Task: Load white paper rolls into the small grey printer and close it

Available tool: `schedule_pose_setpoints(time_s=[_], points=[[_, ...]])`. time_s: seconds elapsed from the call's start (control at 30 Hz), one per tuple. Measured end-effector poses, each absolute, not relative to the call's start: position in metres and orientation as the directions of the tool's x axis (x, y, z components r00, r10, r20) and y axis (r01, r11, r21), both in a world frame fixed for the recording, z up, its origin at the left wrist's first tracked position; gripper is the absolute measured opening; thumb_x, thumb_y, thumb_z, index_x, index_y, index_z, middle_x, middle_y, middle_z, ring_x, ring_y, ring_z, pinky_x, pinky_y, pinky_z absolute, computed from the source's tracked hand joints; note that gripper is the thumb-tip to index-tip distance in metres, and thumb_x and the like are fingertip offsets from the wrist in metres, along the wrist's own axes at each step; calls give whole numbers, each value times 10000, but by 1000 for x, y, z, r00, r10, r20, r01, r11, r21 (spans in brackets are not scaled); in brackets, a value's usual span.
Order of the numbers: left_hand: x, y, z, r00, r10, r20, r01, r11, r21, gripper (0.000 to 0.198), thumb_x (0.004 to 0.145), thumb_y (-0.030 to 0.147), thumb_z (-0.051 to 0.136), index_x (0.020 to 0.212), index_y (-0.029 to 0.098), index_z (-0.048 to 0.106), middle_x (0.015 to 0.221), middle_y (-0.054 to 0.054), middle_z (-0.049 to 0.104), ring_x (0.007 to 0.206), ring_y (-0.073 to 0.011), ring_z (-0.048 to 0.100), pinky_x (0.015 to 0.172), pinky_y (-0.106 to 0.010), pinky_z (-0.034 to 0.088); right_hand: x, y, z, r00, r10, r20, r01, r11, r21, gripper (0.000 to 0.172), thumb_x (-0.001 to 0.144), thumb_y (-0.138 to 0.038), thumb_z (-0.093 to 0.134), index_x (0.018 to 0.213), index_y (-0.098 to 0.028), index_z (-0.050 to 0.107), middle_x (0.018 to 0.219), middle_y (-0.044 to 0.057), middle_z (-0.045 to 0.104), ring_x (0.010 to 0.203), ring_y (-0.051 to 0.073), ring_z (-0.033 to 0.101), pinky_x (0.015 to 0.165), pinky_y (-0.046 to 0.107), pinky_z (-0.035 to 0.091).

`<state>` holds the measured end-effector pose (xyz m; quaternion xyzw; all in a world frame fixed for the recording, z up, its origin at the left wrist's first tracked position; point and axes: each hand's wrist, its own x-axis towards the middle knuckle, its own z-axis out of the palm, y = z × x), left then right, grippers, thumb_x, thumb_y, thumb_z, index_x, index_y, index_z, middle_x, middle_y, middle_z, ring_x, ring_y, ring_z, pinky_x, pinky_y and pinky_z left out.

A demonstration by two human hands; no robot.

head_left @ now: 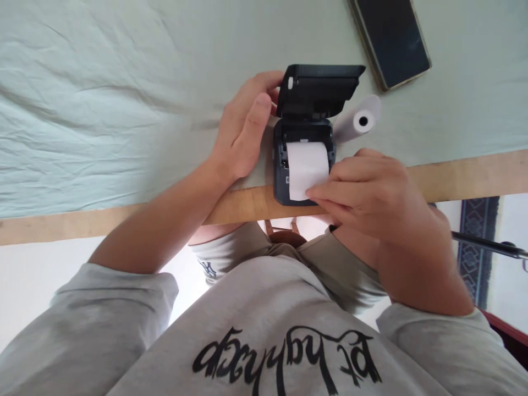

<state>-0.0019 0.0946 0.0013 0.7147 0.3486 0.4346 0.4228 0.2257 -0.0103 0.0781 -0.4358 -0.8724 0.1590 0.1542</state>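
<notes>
A small dark receipt printer (pixel 284 181) lies at the near edge of the cloth-covered table, its lid (pixel 317 88) swung up. A white paper strip (pixel 305 165) runs out of the open bay toward me. My right hand (pixel 367 192) pinches the end of that strip between thumb and fingers. My left hand (pixel 245 126) rests against the printer's left side, fingers curved with the fingertips touching the lid's left edge.
A second white paper roll (pixel 357 121) lies just right of the printer. A dark phone (pixel 391 38) lies face up at the far right. Pale green cloth (pixel 103 99) covers the table; its wooden edge (pixel 474 176) shows near me.
</notes>
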Motion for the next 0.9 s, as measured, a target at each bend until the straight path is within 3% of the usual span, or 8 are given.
schedule_pose_setpoints(time_s=[0.1, 0.2, 0.3, 0.43, 0.5, 0.63, 0.73, 0.9], points=[[1, 94, -1, 319, 862, 395, 70, -437, 897, 502, 1044, 759, 455, 1168, 434, 816, 1163, -12, 805, 1058, -335, 760, 935, -535, 624, 226, -11, 79, -654, 734, 183, 652, 670, -354, 301, 1004, -126, 631, 727, -216, 703, 682, -26, 589, 653, 120, 509, 666, 324, 381], [4, 93, -3, 254, 856, 451, 1, -466, 885, 440, 1072, 657, 483, 1029, 399, 837, 1043, -42, 791, 990, -326, 758, 891, -522, 617, 227, -10, 77, -641, 754, 143, 686, 647, -333, 358, 1052, -170, 574, 718, -228, 689, 667, -20, 564, 649, 122, 494, 673, 325, 381], [3, 94, -6, 254, 837, 485, -39, -492, 870, 380, 1070, 607, 511, 1067, 372, 809, 1047, -55, 767, 931, -307, 757, 883, -513, 599, 229, -9, 76, -656, 744, 126, 677, 654, -338, 341, 1064, -219, 594, 736, -234, 688, 678, -18, 575, 658, 123, 502, 677, 328, 382], [-1, 100, -7, 458, 690, 560, 24, -640, 768, 427, 1074, 634, 469, 1223, 328, 728, 1136, -94, 759, 1003, -299, 736, 866, -490, 587, 228, -11, 79, -635, 761, 132, 673, 629, -389, 300, 1057, -213, 612, 771, -234, 700, 694, -23, 612, 660, 125, 520, 685, 331, 386], [-2, 102, -6, 589, 614, 525, 57, -679, 732, 499, 1051, 679, 482, 1301, 304, 696, 1233, -120, 750, 1124, -323, 715, 936, -512, 584, 225, -13, 83, -604, 787, 123, 681, 590, -434, 251, 1044, -269, 648, 803, -229, 708, 713, -20, 637, 676, 127, 533, 677, 328, 383], [-1, 100, 1, 701, 635, 323, 189, -603, 775, 608, 935, 739, 609, 1367, 320, 692, 1323, -115, 730, 1237, -372, 695, 1054, -562, 570, 218, -11, 88, -337, 930, 150, 707, 355, -612, 401, 997, -306, 651, 641, -212, 493, 561, -52, 451, 547, 89, 363, 564, 315, 281], [1, 98, 7, 717, 662, 219, 269, -552, 789, 601, 878, 719, 654, 1384, 396, 689, 1348, -76, 731, 1256, -387, 687, 1099, -595, 564, 213, -4, 85, -81, 995, 50, 721, 93, -687, 529, 990, -318, 630, 587, -216, 304, 521, -56, 291, 532, 91, 249, 558, 339, 224], [2, 97, 15, 701, 698, 145, 313, -483, 818, 585, 836, 670, 680, 1355, 403, 706, 1366, -54, 735, 1282, -399, 665, 1142, -621, 549, 211, 4, 72, 27, 990, -140, 695, -119, -709, 620, 981, -429, 695, 537, -223, 315, 516, -39, 246, 547, 105, 262, 552, 349, 220]])
